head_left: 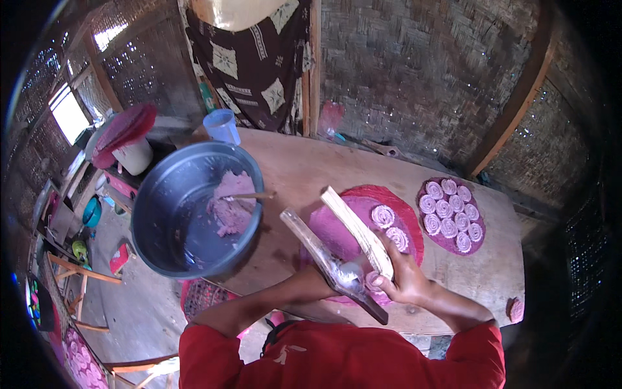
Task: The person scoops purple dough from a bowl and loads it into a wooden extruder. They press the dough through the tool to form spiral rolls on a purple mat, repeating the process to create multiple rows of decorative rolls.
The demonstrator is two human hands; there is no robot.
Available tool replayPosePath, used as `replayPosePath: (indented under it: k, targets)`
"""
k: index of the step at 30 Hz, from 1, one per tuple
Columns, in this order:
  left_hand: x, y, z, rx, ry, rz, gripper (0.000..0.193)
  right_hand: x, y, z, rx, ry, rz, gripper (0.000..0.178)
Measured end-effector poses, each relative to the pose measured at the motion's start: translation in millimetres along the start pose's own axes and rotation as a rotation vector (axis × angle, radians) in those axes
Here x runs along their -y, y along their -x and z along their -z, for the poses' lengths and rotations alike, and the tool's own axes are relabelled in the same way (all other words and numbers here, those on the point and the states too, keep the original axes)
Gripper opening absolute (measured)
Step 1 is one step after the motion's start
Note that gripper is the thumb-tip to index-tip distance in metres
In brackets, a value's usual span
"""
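Note:
A two-part wooden hand press is held up over the table: a pale wooden bar (356,230) and a darker bar (310,241) with a shiny metal middle. My right hand (403,275) is closed around the lower end of the pale bar. My left hand (319,283) grips the darker bar, its fingers mostly hidden behind it. Below lies a round pink mat (334,227) with a red edge. Two pale pink dough spirals (383,216) sit on its right part. More pink dough (374,282) shows beneath the press, near my right hand.
Left on the table stands a large dark basin (146,227) holding pink dough (234,217) and a wooden stick (249,196). A blue mug (222,127) is behind it. At right, another mat (476,246) carries several dough spirals (444,209). A woven wall (414,84) borders the far side.

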State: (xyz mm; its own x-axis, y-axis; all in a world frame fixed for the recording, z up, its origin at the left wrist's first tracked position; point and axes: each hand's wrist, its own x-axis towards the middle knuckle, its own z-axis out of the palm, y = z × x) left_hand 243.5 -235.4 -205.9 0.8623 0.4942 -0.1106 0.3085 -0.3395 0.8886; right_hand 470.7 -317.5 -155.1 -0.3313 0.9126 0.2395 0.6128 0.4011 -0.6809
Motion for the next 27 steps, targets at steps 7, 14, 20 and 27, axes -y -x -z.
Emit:
replayPosePath:
  k: [7,14,20,27]
  targets:
    - [5.8,-50.2,-30.9,0.075,0.063,-0.188,0.042,-66.8,71.4,10.4,0.603,-1.46,-0.355,0.124]
    - [83.8,-60.8,12.7,-0.491,0.083,0.11,0.068,-109.6,140.9,-13.6,0.292,-1.631,0.087,0.127]
    - [184.3,-66.6,-8.7,-0.878,0.112,0.165,0.063,-146.0,193.0,36.9,-0.057,-1.632,0.267,0.134]
    - [170.4,-107.0,-9.1,-0.865,-0.126,0.084,0.067,-144.9,196.0,60.4,-0.135,-1.593,0.327,0.13]
